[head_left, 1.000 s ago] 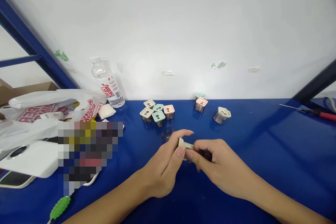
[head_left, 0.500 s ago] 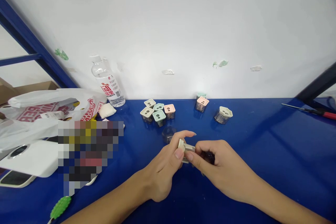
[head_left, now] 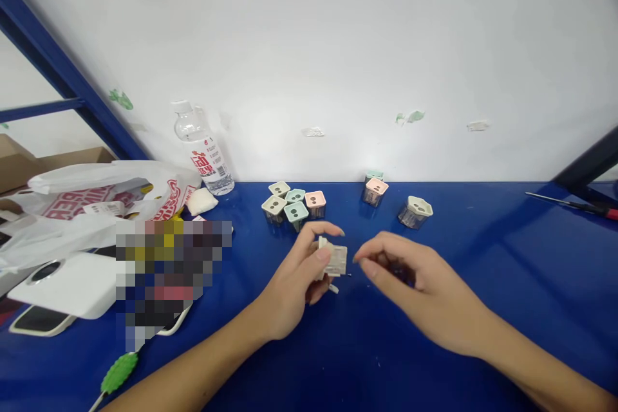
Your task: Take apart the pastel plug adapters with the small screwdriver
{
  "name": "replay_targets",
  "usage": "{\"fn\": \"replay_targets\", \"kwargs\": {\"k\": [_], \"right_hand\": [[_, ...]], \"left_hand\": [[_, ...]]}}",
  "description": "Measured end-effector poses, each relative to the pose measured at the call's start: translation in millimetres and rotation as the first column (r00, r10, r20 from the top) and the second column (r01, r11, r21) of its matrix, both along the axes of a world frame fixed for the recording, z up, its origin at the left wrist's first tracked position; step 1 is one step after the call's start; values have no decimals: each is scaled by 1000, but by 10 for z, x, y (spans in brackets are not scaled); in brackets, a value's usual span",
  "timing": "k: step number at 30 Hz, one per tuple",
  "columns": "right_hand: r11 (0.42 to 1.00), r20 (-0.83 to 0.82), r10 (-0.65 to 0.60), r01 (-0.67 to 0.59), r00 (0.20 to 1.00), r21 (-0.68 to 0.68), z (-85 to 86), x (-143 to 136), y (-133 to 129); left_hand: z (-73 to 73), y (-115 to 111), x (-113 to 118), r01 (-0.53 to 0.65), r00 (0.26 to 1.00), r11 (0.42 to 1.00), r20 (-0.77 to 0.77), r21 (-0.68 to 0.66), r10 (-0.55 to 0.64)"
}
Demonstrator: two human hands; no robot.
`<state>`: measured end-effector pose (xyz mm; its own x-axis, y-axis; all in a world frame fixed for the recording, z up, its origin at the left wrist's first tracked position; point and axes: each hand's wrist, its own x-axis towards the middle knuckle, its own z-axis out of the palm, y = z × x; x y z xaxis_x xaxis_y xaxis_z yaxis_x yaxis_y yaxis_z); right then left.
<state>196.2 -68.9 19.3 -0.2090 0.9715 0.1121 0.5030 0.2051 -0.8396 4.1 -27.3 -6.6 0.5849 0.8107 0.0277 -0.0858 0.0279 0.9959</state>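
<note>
My left hand (head_left: 297,277) holds a cream pencil sharpener head (head_left: 335,260) between thumb and fingers, its lid-like side toward the palm. A small pale piece (head_left: 333,288) shows under it by the lower fingers; what it is I cannot tell. Just to the right, my right hand (head_left: 410,280) is apart from the sharpener head, thumb and forefinger pinched together. Something dark and see-through shows inside its curled fingers, too hidden to name. Beyond my left hand stand several two-hole pencil sharpeners (head_left: 296,211) with cream, mint and pink tops.
A pink-topped sharpener (head_left: 375,190) stands before a mint one by the wall, a cream-topped one (head_left: 416,211) to their right. A screwdriver (head_left: 570,203) lies far right. At left are a water bottle (head_left: 207,154), plastic bags (head_left: 111,193), a white phone (head_left: 72,283) and a green object (head_left: 120,373).
My right hand has come away from the sharpener head and moved right. My left hand has shifted slightly up and left, with the head turned to show its side.
</note>
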Motion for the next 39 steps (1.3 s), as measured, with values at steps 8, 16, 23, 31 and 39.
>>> {"fn": "replay_targets", "kwargs": {"k": [8, 16, 23, 31, 39], "right_hand": [[966, 43, -196, 185, 980, 182, -64, 250, 151], [990, 72, -139, 138, 988, 26, -127, 288, 159], [993, -79, 89, -95, 993, -67, -184, 139, 111], [995, -88, 77, -83, 993, -63, -194, 134, 102], [995, -105, 74, -81, 992, -59, -193, 141, 91]], "left_hand": [[142, 204, -75, -163, 986, 986, -18, 38, 164], [298, 236, -248, 137, 896, 975, -442, 176, -46], [369, 231, -353, 491, 648, 824, -751, 282, -129], [177, 182, -256, 556, 490, 714, -862, 425, 131], [126, 180, -213, 586, 520, 691, -850, 424, 80]]}}
